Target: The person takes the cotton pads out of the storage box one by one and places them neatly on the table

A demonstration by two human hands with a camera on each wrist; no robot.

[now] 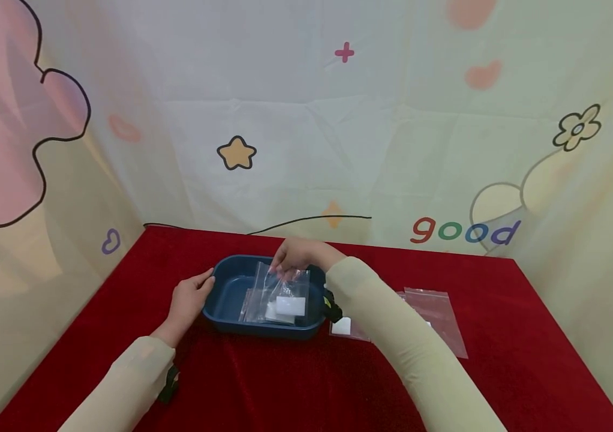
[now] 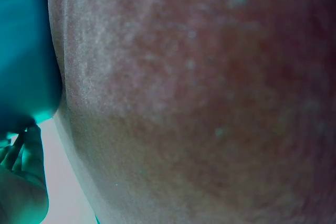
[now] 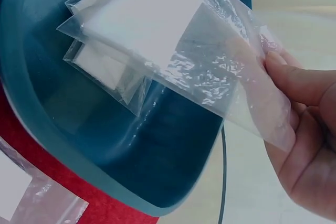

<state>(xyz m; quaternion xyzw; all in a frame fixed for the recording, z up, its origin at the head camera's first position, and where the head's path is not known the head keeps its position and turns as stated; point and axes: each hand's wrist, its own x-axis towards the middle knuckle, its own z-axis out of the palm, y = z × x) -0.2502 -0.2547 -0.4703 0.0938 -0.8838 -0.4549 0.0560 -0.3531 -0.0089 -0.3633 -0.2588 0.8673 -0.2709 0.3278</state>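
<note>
A blue plastic basin [image 1: 224,300] sits on the red cloth. At its left end my left hand [image 1: 190,296] holds the rim; the left wrist view catches its fingers [image 2: 32,153] against the blue wall. My right hand [image 1: 297,254] pinches the top of a clear zip bag [image 3: 210,77] between thumb and fingers, over the basin. Inside that bag, toward its lower end, lies a white rectangular piece [image 3: 142,17]. Under it in the basin rest other clear bags [image 3: 102,66] with white pieces in them, partly covered by the held one.
To the basin's right, more clear bags [image 1: 438,309] lie on the red cloth [image 1: 263,384], partly behind my right forearm. One small bag with a white piece [image 1: 341,326] is close to the basin's right end. A printed curtain [image 1: 285,180] hangs behind the table.
</note>
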